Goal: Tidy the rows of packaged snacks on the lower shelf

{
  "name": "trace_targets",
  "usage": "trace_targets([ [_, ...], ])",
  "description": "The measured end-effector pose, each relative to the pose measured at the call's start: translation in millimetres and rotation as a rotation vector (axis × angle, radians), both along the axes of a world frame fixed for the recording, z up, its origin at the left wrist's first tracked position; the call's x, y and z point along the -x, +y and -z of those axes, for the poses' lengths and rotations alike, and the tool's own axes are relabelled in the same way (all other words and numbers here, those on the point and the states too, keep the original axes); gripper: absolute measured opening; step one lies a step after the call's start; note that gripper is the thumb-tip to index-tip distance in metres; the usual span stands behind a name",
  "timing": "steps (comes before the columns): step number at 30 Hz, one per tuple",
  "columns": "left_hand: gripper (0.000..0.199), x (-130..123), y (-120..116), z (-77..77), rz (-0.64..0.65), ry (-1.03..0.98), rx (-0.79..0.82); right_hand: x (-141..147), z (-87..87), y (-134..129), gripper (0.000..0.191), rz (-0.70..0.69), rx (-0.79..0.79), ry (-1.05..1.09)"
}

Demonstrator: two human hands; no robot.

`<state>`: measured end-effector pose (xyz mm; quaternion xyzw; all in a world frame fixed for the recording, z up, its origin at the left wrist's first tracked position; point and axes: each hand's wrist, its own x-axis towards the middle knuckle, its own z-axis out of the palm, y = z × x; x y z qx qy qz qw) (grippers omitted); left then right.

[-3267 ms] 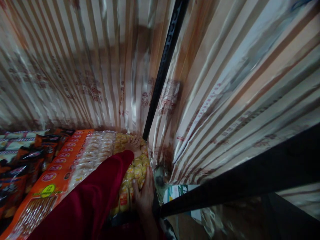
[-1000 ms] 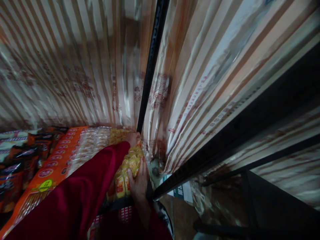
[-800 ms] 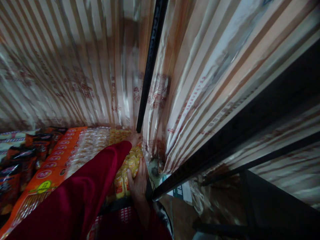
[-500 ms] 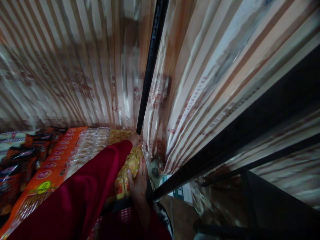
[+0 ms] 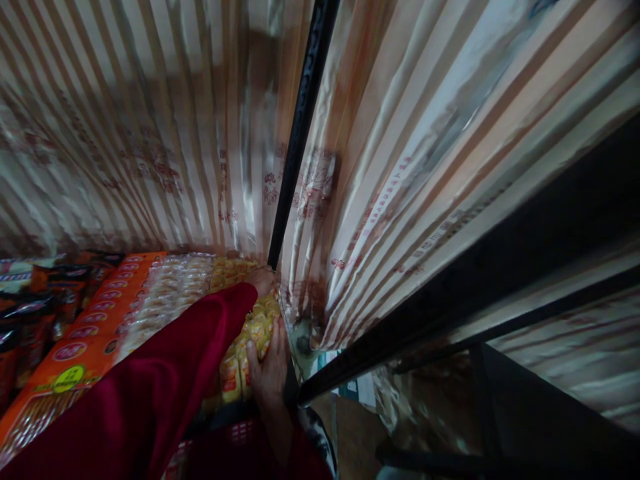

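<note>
Rows of small yellow snack packets [image 5: 260,328] lie at the right end of a shelf, beside a black post. My right hand [image 5: 270,373] rests on their near right side, its thumb apart from the stretched fingers. Farther back, at the corner by the post, is my left hand [image 5: 263,279]. It reaches over the same packets from a dark red sleeve [image 5: 170,360]; its fingers are too hidden to show whether they grip anything.
Orange snack packs [image 5: 80,333], clear-wrapped pale packs [image 5: 170,287] and dark packets [image 5: 30,313] line the shelf leftward. Striped plastic sheeting [image 5: 165,120] hangs behind. A thin black post [image 5: 303,127] and a thick black bar [image 5: 450,280] border the corner on the right.
The view has shifted slightly, so everything sits a little farther left. Both hands stay at the yellow packets, with almost no change in their pose.
</note>
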<state>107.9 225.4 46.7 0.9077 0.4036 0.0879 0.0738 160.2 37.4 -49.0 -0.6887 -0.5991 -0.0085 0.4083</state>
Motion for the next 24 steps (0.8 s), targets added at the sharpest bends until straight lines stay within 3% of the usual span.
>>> trace_targets([
  [6,0.024,0,0,-1.7,-0.052,-0.006,-0.012,0,-1.3,-1,0.069,-0.016,0.006,0.017],
  [24,0.017,-5,-5,-1.4,0.134,0.091,-0.107,0,-4.8,-1,0.068,-0.013,0.013,0.012],
])
